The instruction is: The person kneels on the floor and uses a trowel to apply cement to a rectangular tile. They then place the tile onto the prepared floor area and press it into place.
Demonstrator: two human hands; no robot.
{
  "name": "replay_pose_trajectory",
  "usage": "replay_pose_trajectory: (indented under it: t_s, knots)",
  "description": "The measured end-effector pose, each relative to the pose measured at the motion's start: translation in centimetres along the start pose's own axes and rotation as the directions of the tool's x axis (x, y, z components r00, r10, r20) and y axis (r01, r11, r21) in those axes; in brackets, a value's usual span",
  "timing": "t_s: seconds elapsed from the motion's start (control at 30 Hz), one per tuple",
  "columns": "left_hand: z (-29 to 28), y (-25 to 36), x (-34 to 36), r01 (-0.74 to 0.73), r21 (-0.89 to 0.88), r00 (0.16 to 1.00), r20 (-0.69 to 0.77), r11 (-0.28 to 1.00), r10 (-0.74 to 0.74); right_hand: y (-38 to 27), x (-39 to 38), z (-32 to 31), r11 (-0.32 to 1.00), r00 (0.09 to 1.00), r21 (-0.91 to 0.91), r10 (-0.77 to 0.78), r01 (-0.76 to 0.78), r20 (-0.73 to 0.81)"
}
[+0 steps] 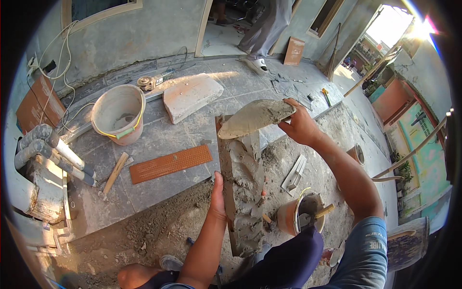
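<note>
My left hand [218, 198] grips the left edge of a long tile strip [224, 166], its thumb along the edge and its other fingers hidden. Wet grey mortar [246, 192] lies in uneven lumps down the strip's upper face. Over the strip's far end, my right hand [302, 126] holds a pale, mortar-smeared shallow bowl [255, 115] by its right rim, tipped on its side. An orange-brown tile strip [171, 164] with a ridged face lies on the grey tiled floor, left of the held one.
Left stand a bucket [118, 115], a wooden-handled tool [115, 173] and pipes [53, 149]. A pale slab [192, 98] and angle grinder [149, 82] lie beyond. A trowel [294, 174] and mortar bucket [302, 212] are at right. Another person's legs [264, 29] show near the doorway.
</note>
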State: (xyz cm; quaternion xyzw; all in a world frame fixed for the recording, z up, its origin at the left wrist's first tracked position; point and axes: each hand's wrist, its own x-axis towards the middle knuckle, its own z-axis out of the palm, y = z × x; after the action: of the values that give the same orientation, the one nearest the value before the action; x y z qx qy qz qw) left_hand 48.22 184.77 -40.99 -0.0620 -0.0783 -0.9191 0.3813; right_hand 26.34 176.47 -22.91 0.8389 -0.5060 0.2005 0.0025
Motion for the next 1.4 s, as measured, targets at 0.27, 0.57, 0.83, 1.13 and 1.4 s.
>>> replay_pose_trajectory:
  t_s: [0.27,0.57,0.83,1.13,1.4]
  knots:
    - [0.9,-1.1,-2.2,0.213,0.277,0.969,-0.182,0.937,-0.166,4.8,-1.9,4.1,0.975,0.985,0.145,-0.165,0.170,-0.050]
    - [1.3,-2.8,-2.5,0.337,0.240,0.941,-0.102,0.910,-0.322,9.0,-5.1,4.6,0.961,0.944,0.060,-0.252,0.270,-0.212]
    - [-1.6,-4.4,-2.9,0.355,0.354,0.905,-0.363,0.865,-0.223,18.6,-8.9,3.7,0.900,0.950,-0.434,-0.109,-0.031,-0.294]
    - [-2.9,-3.2,-1.3,0.268,0.461,0.922,-0.378,0.846,-0.086,11.3,-23.4,1.0,0.839,0.839,-0.032,0.541,-0.543,-0.056]
    - [-3.8,-3.7,0.2,0.269,0.403,0.882,-0.467,0.875,-0.056,2.7,-27.1,-0.8,0.376,0.545,0.395,0.597,-0.839,0.589]
